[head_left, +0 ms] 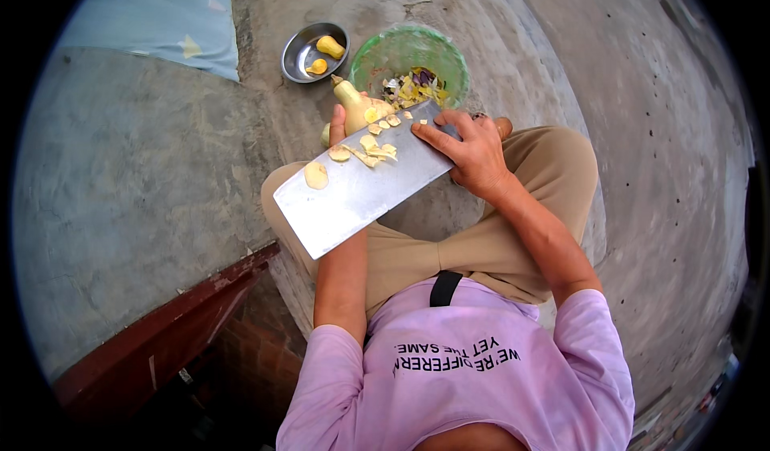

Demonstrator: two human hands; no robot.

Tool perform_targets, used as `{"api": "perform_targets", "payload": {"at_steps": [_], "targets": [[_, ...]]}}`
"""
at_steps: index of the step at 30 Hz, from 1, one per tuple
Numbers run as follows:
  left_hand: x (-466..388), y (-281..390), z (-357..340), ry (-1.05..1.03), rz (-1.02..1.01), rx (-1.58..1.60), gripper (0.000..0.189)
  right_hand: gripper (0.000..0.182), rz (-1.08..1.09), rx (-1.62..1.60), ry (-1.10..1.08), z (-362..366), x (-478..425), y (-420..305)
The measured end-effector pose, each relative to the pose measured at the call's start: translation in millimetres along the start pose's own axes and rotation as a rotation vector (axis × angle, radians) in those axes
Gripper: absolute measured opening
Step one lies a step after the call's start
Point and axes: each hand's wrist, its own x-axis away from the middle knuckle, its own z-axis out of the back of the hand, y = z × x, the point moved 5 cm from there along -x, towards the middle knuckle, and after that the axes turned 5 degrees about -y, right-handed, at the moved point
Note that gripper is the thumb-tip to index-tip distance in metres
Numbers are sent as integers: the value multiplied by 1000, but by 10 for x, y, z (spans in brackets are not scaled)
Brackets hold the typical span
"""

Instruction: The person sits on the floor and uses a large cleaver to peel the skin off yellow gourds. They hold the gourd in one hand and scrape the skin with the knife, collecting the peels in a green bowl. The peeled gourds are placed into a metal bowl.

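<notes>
My right hand (478,153) grips a broad metal cleaver (355,192), its fingers spread over the near end of the blade; the hand mostly hides the handle. Thin pale peel slices (370,150) stick to the blade's upper face. Beyond the blade's far edge is a pale yellow butternut squash (355,102), stem pointing away from me. My left hand (337,127) holds this squash, thumb up along its left side. The cleaver covers most of that hand and part of the squash. Whether the edge touches the squash, I cannot tell.
A green bin (368,60) with a clear plastic liner holds peelings and scraps. Beside it, a steel bowl (299,60) contains two yellow squash pieces (330,46). Light blue cloth (162,17) lies at upper left. A dark red edge (174,318) borders a drop at lower left.
</notes>
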Motion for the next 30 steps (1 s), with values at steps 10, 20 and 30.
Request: {"api": "perform_targets", "payload": {"at_steps": [10,20,30], "targets": [[75,-23,-126,90,-10,-140,55,49,67,-38,27,24,-70,-192],[63,-157,-45,110,114,124,48,50,65,-28,-20,-19,-76,-216],[81,-121,-69,149,72,75,52,47,76,19,-33,-68,-59,-230]]}}
